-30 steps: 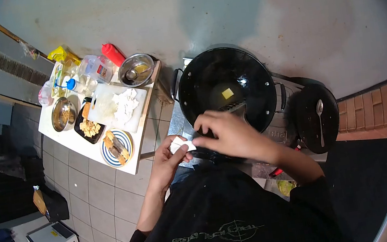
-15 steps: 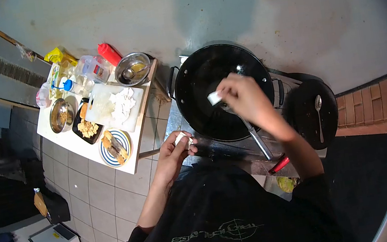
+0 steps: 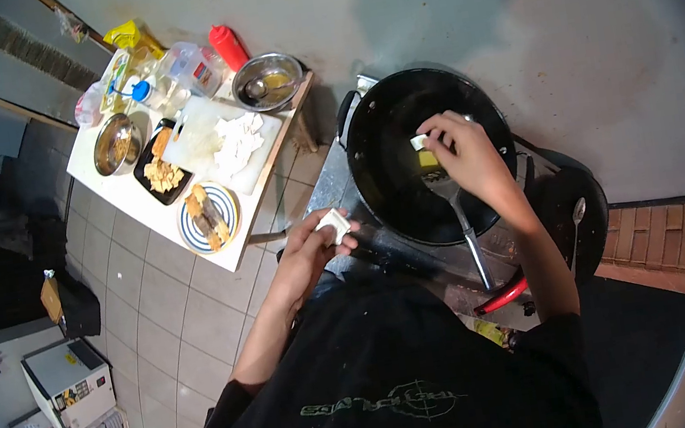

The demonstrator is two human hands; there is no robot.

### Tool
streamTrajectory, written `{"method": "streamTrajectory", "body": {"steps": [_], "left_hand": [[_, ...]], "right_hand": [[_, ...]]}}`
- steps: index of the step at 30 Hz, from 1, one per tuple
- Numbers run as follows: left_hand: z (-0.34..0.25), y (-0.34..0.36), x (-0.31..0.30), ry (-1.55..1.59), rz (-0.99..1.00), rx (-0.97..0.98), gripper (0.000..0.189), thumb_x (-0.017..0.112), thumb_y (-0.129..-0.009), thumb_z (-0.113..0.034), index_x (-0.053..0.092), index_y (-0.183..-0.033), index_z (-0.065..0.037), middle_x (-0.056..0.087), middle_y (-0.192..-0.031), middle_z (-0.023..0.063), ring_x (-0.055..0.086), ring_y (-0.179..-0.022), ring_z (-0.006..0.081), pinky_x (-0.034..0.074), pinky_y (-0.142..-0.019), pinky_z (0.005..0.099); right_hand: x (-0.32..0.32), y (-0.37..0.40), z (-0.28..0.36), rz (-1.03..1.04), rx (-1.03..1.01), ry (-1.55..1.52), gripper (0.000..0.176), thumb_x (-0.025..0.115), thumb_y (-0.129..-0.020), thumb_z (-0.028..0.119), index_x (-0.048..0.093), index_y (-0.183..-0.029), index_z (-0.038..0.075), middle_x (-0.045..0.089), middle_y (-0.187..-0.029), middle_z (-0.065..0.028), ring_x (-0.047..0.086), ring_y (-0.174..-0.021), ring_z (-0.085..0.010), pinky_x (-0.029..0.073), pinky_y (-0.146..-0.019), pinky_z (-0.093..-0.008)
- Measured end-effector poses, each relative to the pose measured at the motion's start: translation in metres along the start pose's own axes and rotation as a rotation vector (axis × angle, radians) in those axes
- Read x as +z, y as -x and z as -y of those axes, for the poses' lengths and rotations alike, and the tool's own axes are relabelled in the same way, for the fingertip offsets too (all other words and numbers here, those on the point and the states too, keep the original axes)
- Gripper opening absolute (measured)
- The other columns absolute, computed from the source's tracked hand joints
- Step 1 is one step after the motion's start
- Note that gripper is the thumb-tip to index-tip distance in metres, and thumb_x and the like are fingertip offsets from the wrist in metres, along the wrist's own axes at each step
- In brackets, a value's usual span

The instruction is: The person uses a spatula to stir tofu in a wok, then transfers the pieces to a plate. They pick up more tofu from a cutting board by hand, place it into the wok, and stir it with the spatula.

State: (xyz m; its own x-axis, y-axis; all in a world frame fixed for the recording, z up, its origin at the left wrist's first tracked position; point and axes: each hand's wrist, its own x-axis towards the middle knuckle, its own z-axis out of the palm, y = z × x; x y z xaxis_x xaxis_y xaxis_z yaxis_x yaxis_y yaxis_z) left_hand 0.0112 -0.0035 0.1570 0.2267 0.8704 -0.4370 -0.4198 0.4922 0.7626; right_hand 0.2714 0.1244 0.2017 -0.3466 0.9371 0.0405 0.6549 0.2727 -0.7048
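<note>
My right hand [image 3: 471, 159] is over the black wok [image 3: 393, 198], its fingers pinching a small white piece [image 3: 419, 142]. Just below that piece a yellow block [image 3: 428, 159] shows inside the wok. A metal spatula [image 3: 470, 240] rests in the wok, its handle over the near rim. Left of the wok, my left hand [image 3: 318, 242] is closed around white pieces [image 3: 334, 226] in its palm and fingers.
On the white table [image 3: 121, 223] at the left are a cutting board [image 3: 185, 153] with white pieces, a striped plate [image 3: 223, 203], a black tray, metal bowls and bottles. A black pan [image 3: 593, 218] with a spoon lies right of the wok.
The view has shifted, so table and wok sit differently in frame. A yellow block now shows in the wok beneath my right hand. Both hands still hold white pieces.
</note>
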Motion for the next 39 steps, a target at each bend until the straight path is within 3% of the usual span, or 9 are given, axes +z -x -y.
{"method": "streamTrajectory", "body": {"steps": [6, 13, 15, 22, 25, 31, 32, 34, 39], "left_hand": [[-0.013, -0.009, 0.014, 0.020, 0.181, 0.028, 0.034, 0.039, -0.099, -0.007, 0.047, -0.130, 0.004, 0.062, -0.110, 0.0125, 0.063, -0.097, 0.0175, 0.050, -0.087, 0.0283], [-0.012, -0.009, 0.021, -0.006, 0.231, 0.020, 0.036, 0.042, -0.098, -0.010, 0.045, -0.131, 0.004, 0.060, -0.110, 0.0117, 0.061, -0.097, 0.0185, 0.049, -0.088, 0.0312], [-0.012, -0.009, 0.020, -0.035, 0.227, 0.004, 0.031, 0.041, -0.102, -0.012, 0.048, -0.129, 0.000, 0.062, -0.104, 0.0088, 0.061, -0.094, 0.0141, 0.049, -0.083, 0.0259], [-0.006, -0.012, 0.015, -0.038, 0.230, 0.049, 0.029, 0.045, -0.103, -0.022, 0.052, -0.122, -0.001, 0.060, -0.101, 0.0068, 0.059, -0.089, 0.0133, 0.046, -0.078, 0.0260], [-0.007, -0.013, 0.017, -0.027, 0.246, 0.038, 0.025, 0.046, -0.103, -0.024, 0.054, -0.113, -0.003, 0.062, -0.100, 0.0065, 0.058, -0.087, 0.0121, 0.045, -0.077, 0.0251], [-0.005, -0.015, 0.018, -0.001, 0.209, 0.004, 0.022, 0.047, -0.102, -0.024, 0.055, -0.109, -0.004, 0.064, -0.105, 0.0087, 0.058, -0.087, 0.0117, 0.045, -0.076, 0.0240], [-0.006, -0.014, 0.017, -0.005, 0.216, -0.002, 0.022, 0.047, -0.102, -0.024, 0.055, -0.109, -0.004, 0.064, -0.105, 0.0087, 0.058, -0.087, 0.0117, 0.045, -0.076, 0.0240], [-0.008, -0.012, 0.016, -0.038, 0.197, 0.004, 0.022, 0.048, -0.102, -0.023, 0.055, -0.111, -0.005, 0.064, -0.104, 0.0083, 0.057, -0.087, 0.0119, 0.045, -0.075, 0.0243], [-0.002, -0.010, 0.013, -0.022, 0.185, 0.001, 0.019, 0.046, -0.103, -0.021, 0.054, -0.112, -0.006, 0.065, -0.104, 0.0080, 0.058, -0.085, 0.0106, 0.045, -0.074, 0.0237]], "right_hand": [[0.030, 0.037, 0.065, 0.197, -0.169, -0.221, 0.016, 0.063, -0.087, 0.012, 0.061, -0.098, 0.001, 0.059, -0.089, -0.0137, 0.064, -0.079, -0.0314, 0.049, -0.067, -0.0383], [0.048, 0.042, 0.068, 0.142, -0.136, -0.259, 0.013, 0.062, -0.088, 0.009, 0.059, -0.096, -0.001, 0.058, -0.090, -0.0144, 0.064, -0.077, -0.0338, 0.050, -0.068, -0.0401], [0.048, 0.041, 0.067, 0.143, -0.091, -0.292, 0.010, 0.062, -0.087, 0.005, 0.059, -0.094, -0.002, 0.058, -0.087, -0.0139, 0.064, -0.075, -0.0315, 0.050, -0.067, -0.0391], [0.041, 0.037, 0.071, 0.217, -0.103, -0.283, 0.008, 0.063, -0.086, 0.003, 0.059, -0.090, -0.002, 0.058, -0.081, -0.0125, 0.062, -0.068, -0.0233, 0.049, -0.063, -0.0341], [0.034, 0.038, 0.074, 0.214, -0.004, -0.352, 0.006, 0.062, -0.087, 0.003, 0.059, -0.088, -0.002, 0.060, -0.080, -0.0102, 0.059, -0.064, -0.0179, 0.047, -0.059, -0.0301], [0.004, 0.031, 0.040, -0.010, 0.052, -0.392, 0.007, 0.063, -0.087, 0.004, 0.061, -0.093, 0.002, 0.062, -0.074, -0.0066, 0.057, -0.063, -0.0070, 0.045, -0.055, -0.0250], [-0.008, 0.027, 0.033, -0.058, 0.131, -0.307, 0.005, 0.062, -0.087, 0.005, 0.062, -0.092, 0.002, 0.062, -0.073, -0.0075, 0.057, -0.062, -0.0083, 0.046, -0.056, -0.0257], [-0.024, 0.016, 0.007, -0.156, 0.092, 0.033, 0.006, 0.063, -0.083, 0.006, 0.064, -0.087, 0.001, 0.063, -0.075, -0.0137, 0.061, -0.062, -0.0223, 0.048, -0.060, -0.0312], [-0.007, 0.002, -0.101, -0.118, 0.274, 0.164, 0.009, 0.065, -0.080, 0.007, 0.068, -0.086, 0.002, 0.067, -0.079, -0.0192, 0.066, -0.075, -0.0346, 0.051, -0.068, -0.0396]]}}
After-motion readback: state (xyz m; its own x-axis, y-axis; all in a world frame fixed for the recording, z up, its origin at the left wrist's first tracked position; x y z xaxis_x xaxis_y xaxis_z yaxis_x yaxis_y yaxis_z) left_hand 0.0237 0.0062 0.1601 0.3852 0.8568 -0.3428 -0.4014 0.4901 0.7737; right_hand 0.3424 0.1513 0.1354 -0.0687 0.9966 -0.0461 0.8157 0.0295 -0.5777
